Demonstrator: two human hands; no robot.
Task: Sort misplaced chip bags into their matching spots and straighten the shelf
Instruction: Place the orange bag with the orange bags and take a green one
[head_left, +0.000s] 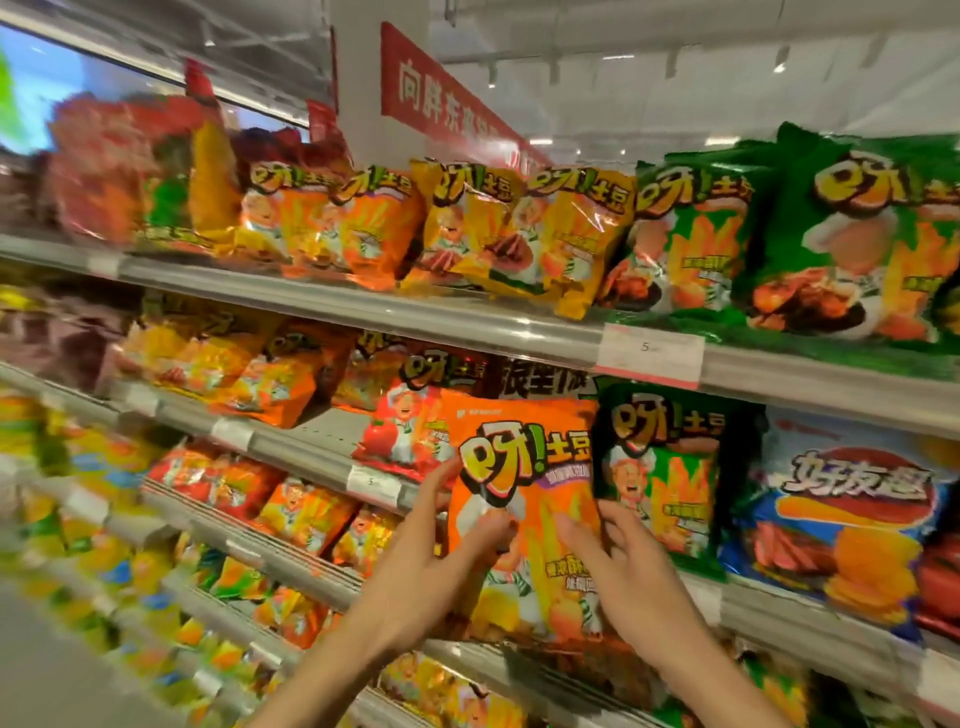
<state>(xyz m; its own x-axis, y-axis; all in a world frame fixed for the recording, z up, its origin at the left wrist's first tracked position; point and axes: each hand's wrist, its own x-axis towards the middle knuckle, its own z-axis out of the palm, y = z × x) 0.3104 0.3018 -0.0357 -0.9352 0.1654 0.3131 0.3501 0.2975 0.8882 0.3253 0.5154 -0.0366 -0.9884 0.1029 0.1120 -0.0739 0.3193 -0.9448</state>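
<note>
An orange chip bag (524, 499) stands upright in front of the middle shelf, held between both hands. My left hand (431, 566) grips its left edge with thumb and fingers on the front. My right hand (623, 577) holds its right edge, fingers also against a green chip bag (660, 467) just to the right. A red bag (410, 426) sits behind on the left. On the top shelf, orange bags (332, 223), yellow bags (524, 234) and green bags (852, 234) stand in rows.
A blue bag of another brand (841, 514) stands right of the green one. Grey shelf rails with price tags (649, 353) run diagonally. Lower shelves at left hold several more orange and mixed bags (291, 514), blurred. A red hanging sign (447, 98) is above.
</note>
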